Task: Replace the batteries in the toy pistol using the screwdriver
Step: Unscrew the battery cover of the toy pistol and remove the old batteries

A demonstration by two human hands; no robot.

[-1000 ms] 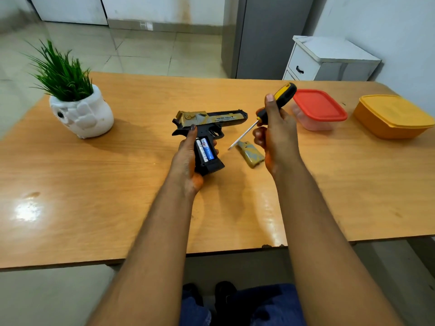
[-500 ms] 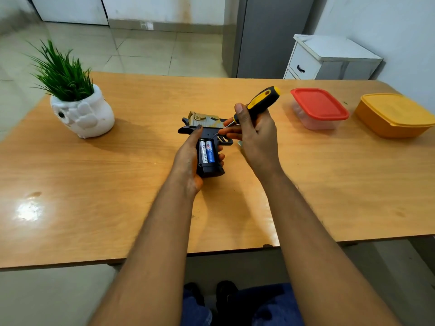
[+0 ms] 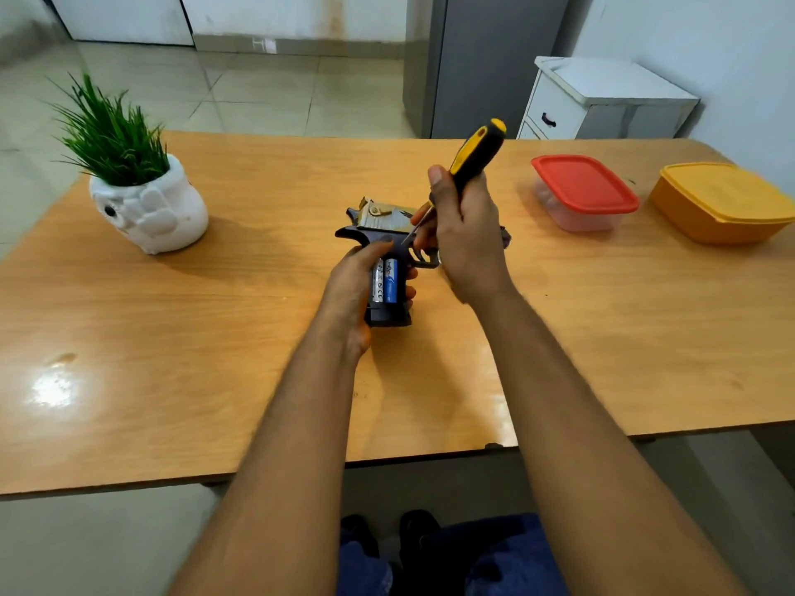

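On glossy wooden table point(image 3: 215, 337), tiled room: left hand point(image 3: 357, 286) grips toy pistol point(image 3: 387, 234); right hand point(image 3: 466, 243) grips screwdriver point(image 3: 475, 154).

Your wooden table point(image 3: 215, 337) carries a white pot of green grass point(image 3: 146, 200) at its far left, and at far right a red-lidded clear box point(image 3: 583, 193) just beside an orange lidded box point(image 3: 722, 204), both resting on the tabletop.

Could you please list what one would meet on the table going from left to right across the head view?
Potted plant → left hand gripping the toy pistol → right hand holding the screwdriver → red-lidded container → yellow container.
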